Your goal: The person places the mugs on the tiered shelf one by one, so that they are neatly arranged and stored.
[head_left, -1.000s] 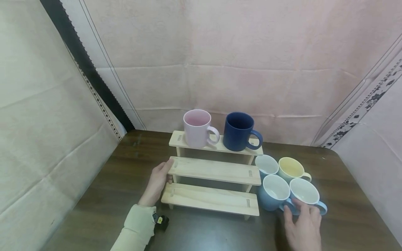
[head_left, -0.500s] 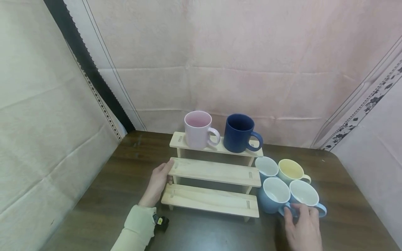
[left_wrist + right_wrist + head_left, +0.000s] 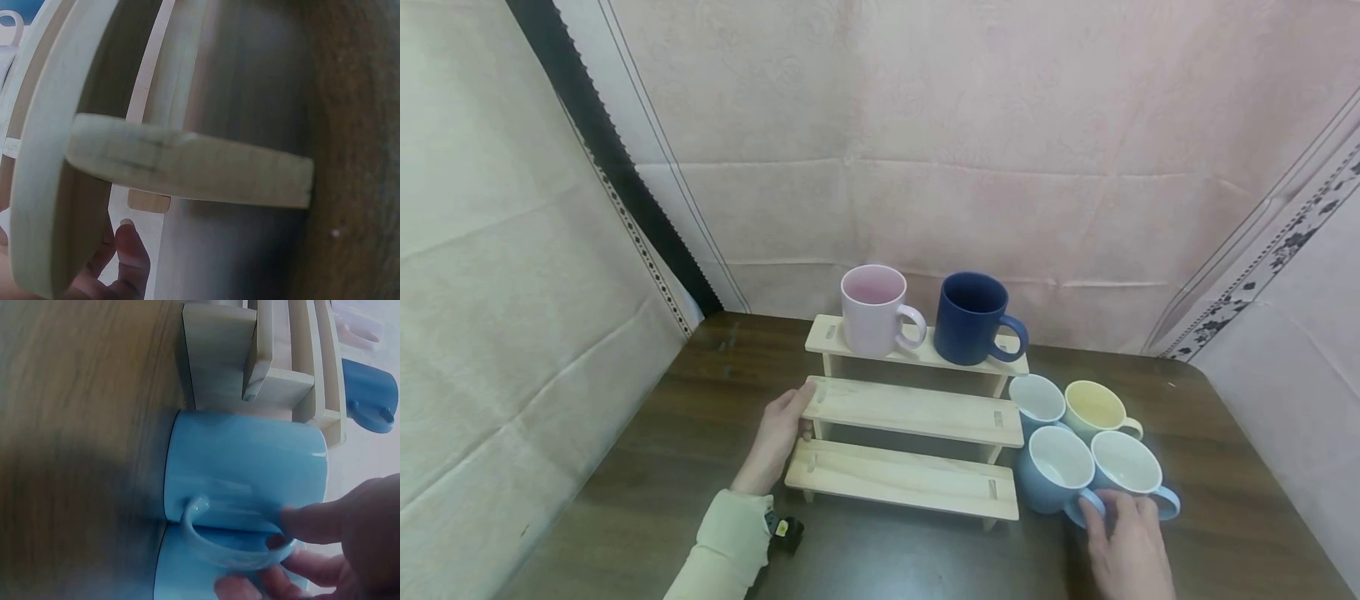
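Note:
My left hand (image 3: 775,429) grips the left end of the middle board of a three-step wooden rack (image 3: 913,412). In the left wrist view its fingers (image 3: 132,256) curl beneath the board. My right hand (image 3: 1129,542) pinches the handle of the front blue mug (image 3: 1048,479), which stands upright beside the rack's right end. Up close in the right wrist view, thumb and fingers meet around that handle (image 3: 231,553). Right behind it, another blue mug (image 3: 1126,462) sits close against it. A pale blue mug (image 3: 1037,398) and a yellow mug (image 3: 1096,406) stand farther back.
On the rack's top board are a pink mug (image 3: 872,312) and a navy mug (image 3: 970,321), handles to the right. The dark wooden table (image 3: 700,467) ends at a pale cloth backdrop (image 3: 970,183). Cloth also hangs on both sides.
The front blue mug's handle has swung slightly toward me, and my right thumb and fingers have closed on it. My left hand keeps its hold on the rack.

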The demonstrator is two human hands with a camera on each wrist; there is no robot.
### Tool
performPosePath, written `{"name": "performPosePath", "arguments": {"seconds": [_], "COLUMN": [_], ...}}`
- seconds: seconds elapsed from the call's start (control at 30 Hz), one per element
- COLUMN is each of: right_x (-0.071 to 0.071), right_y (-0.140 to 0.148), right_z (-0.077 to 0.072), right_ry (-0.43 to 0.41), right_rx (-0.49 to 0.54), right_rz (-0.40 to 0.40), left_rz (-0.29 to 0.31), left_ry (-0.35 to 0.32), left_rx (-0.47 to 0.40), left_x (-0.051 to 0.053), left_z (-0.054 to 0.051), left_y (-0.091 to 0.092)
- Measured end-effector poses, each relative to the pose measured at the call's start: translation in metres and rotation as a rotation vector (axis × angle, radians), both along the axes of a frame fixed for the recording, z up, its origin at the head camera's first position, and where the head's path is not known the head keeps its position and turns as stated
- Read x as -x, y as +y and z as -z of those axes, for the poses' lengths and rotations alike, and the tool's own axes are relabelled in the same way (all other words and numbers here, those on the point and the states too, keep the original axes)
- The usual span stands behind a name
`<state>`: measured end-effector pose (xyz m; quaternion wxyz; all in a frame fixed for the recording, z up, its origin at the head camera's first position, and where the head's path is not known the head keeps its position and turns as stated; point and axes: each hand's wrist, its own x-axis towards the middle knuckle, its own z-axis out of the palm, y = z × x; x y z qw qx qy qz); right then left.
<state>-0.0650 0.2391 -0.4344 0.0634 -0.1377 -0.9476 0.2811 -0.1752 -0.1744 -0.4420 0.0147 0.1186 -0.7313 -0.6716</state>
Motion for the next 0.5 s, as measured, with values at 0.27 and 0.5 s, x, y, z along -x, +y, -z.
{"name": "performPosePath", "arguments": {"seconds": [0.27, 0.5], "right_x": [0.003, 0.006], "right_y": [0.009, 0.015], "right_z": [-0.001, 0.001], "right_ry": [-0.118, -0.199], "right_rx": [0.077, 0.136], "right_rz": [-0.071, -0.096], "left_rz": [0.007, 0.011], "left_ry": [0.001, 0.005], "left_rx": [-0.005, -0.007], "left_x": [-0.001, -0.001], "left_z": [-0.001, -0.001], "left_y": [0.000, 0.001]}}
